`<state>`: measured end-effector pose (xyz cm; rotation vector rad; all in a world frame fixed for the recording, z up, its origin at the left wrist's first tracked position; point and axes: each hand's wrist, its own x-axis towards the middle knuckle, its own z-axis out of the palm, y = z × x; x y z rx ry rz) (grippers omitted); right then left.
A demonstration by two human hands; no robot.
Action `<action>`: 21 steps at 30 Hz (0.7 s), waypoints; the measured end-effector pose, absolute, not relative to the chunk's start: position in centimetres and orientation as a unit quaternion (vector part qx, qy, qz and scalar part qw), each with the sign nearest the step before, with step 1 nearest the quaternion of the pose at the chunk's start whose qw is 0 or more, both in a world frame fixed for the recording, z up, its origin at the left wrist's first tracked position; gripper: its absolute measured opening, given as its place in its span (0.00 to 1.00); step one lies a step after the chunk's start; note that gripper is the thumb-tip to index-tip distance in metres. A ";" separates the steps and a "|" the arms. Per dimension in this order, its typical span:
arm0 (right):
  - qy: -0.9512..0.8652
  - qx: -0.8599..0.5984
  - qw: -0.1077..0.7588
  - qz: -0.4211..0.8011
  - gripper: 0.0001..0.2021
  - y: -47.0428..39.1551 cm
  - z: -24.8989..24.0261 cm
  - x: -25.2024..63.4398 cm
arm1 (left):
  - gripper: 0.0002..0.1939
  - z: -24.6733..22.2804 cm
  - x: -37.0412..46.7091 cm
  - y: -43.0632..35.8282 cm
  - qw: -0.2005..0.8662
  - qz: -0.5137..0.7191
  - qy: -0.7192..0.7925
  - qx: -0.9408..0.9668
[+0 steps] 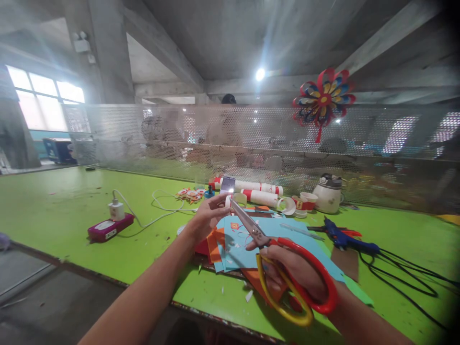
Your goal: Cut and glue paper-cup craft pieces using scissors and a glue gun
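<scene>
My right hand (291, 268) is closed round a pair of scissors (253, 229) with one red and one yellow handle. Their blades look nearly together, and the tips reach a small white piece, which looks like part of a paper cup (228, 203). That white piece is pinched between the fingers of my left hand (206, 216), which partly hide it. Below both hands lie light-blue paper sheets (233, 256) with white scraps and a small orange-red cut-out on them. Orange paper (216, 247) sticks out from under the sheets.
Stacked paper cups (264, 197) and a white jug (327, 194) stand behind. A blue glue gun (348, 239) trails black cords at right. A purple power strip (110, 227) sits at left. A perforated metal divider (179, 139) carries a paper flower (325, 98).
</scene>
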<state>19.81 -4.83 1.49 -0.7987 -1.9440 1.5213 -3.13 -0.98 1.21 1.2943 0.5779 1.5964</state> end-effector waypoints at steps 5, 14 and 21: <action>-0.825 -0.343 0.267 0.361 0.16 -4.7 1.1 19.7 | 0.26 1.2 -3.2 -0.7 0.462 0.659 0.253 0.537; -0.862 -0.442 0.239 0.063 0.22 -4.0 0.3 19.6 | 0.24 0.5 -3.6 0.6 0.399 0.670 0.306 0.546; -0.870 -0.437 0.227 0.014 0.22 -3.7 0.0 20.0 | 0.25 0.7 -3.5 0.2 0.392 0.668 0.302 0.555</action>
